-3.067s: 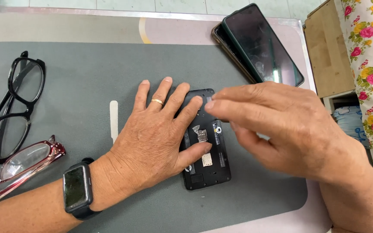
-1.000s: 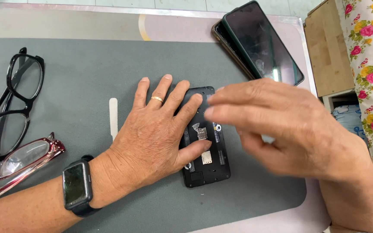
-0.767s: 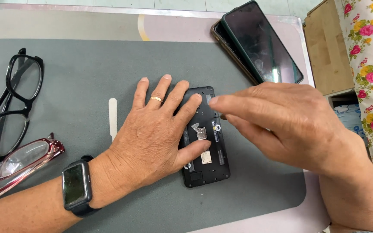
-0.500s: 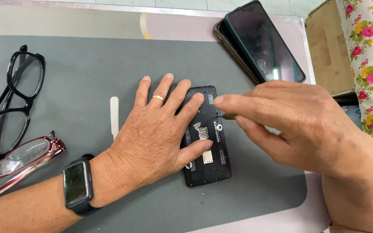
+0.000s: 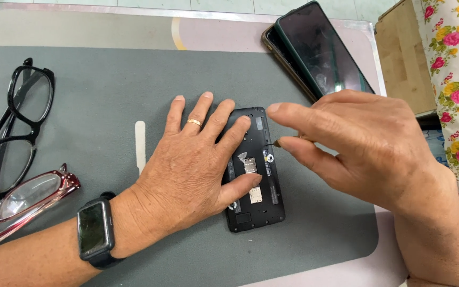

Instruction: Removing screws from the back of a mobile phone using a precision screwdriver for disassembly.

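Observation:
A black phone with its back cover off lies on a grey mat, with card slots and small parts showing. My left hand lies flat over its left side, fingers spread and thumb across the middle, pressing it down. It wears a gold ring, and a dark smartwatch is on the wrist. My right hand hovers at the phone's upper right edge. Its thumb and fingers pinch a thin pin-like sliver that touches the phone's edge.
A white flat stick lies on the mat left of my left hand. Black glasses and red-framed glasses sit at the left. Two stacked phones lie at the back right, beside a wooden box and floral cloth.
My right hand has shifted a little to the right, its fingertips drawing off the phone's top to its right edge. The left hand and phone stay put.

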